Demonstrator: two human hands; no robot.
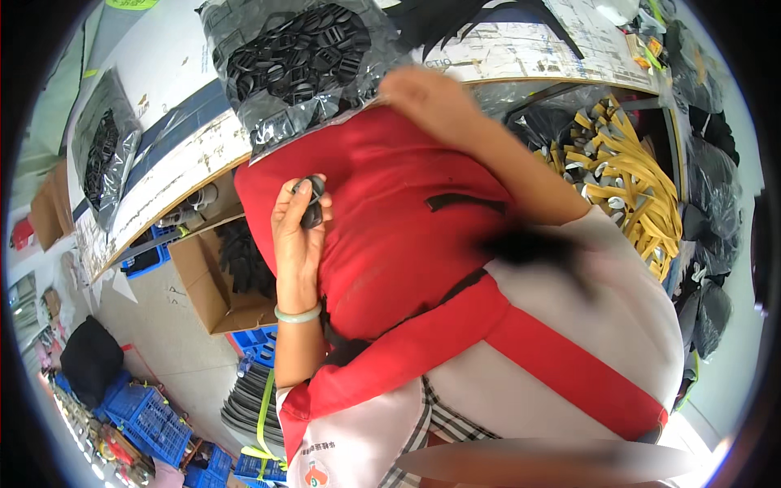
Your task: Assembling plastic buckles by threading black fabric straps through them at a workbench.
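Note:
My left hand (294,224) is raised in front of my red apron (382,220), its fingers closed around a black plastic buckle (311,203). Part of the buckle is covered by my thumb and fingers. At the table edge, my right hand (419,93) is smeared by motion, and its fingers cannot be made out. It is beside a clear plastic bag (252,122) on the table. Many loose black buckles (301,61) fill that bag's open top.
The worn white table (521,61) bears black straps (480,20) at the back and a second bag (102,159) at left. Yellow straps (626,187) hang at right below the tabletop. A cardboard box (203,281) and blue crates (150,423) stand low on the left.

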